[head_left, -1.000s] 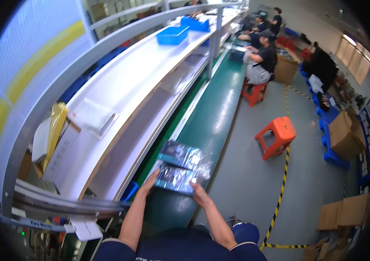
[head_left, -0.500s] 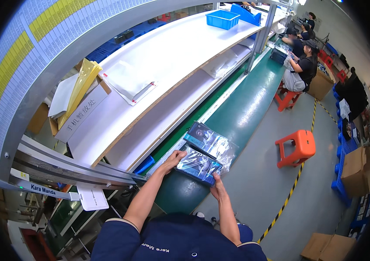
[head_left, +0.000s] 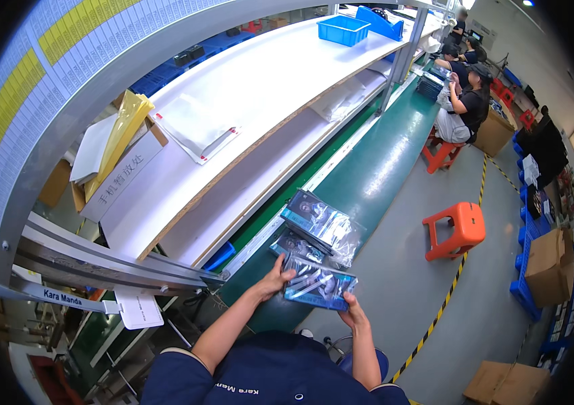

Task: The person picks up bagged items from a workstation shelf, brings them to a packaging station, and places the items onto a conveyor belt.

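Note:
Between my two hands is a flat dark box with blue print in shiny clear wrap [head_left: 319,283], raised a little above the green bench. My left hand [head_left: 273,278] grips its left end, thumb on top. At its lower right corner my right hand [head_left: 352,312] pinches the edge. Just beyond lie similar wrapped boxes: a stack [head_left: 321,221] with loose clear film hanging over its right side, and another box [head_left: 295,247] nearer, partly hidden by the held one.
The long green bench [head_left: 375,175] runs away to the far right, where several people sit. A white shelf [head_left: 253,81] with a blue bin [head_left: 344,30] stands along the left. On the floor to the right are an orange stool [head_left: 454,231] and cardboard boxes [head_left: 549,264].
Both hands have lifted one wrapped box off the pile and drawn it nearer to me. Another box now shows beneath where it was.

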The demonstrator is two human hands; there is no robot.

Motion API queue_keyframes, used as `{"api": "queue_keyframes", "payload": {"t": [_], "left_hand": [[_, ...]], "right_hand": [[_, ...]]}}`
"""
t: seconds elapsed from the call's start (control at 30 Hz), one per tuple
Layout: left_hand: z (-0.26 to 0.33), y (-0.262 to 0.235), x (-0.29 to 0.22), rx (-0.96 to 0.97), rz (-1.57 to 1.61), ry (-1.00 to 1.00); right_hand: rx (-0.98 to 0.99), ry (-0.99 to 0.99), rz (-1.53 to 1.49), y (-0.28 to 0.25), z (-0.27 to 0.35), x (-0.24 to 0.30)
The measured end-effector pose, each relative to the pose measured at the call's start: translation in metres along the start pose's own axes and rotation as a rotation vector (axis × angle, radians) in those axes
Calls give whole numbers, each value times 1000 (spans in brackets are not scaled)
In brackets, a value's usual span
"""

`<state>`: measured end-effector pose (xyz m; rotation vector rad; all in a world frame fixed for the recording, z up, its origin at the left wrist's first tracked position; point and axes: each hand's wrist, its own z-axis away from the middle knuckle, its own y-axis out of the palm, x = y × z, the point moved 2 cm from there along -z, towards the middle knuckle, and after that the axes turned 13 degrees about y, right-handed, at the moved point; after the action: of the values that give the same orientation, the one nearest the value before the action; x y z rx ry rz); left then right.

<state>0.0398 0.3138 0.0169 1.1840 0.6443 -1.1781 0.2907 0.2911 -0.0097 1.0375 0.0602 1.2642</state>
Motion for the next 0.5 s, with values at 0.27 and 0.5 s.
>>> {"api": "queue_keyframes", "payload": {"t": [0.27,0.5], "left_hand": [[120,19,22,91,19,-108],[198,0,33,149,-331,-166]], "right_hand": [[27,271,180,11,84,8],[546,499,783,60,55,8]]}}
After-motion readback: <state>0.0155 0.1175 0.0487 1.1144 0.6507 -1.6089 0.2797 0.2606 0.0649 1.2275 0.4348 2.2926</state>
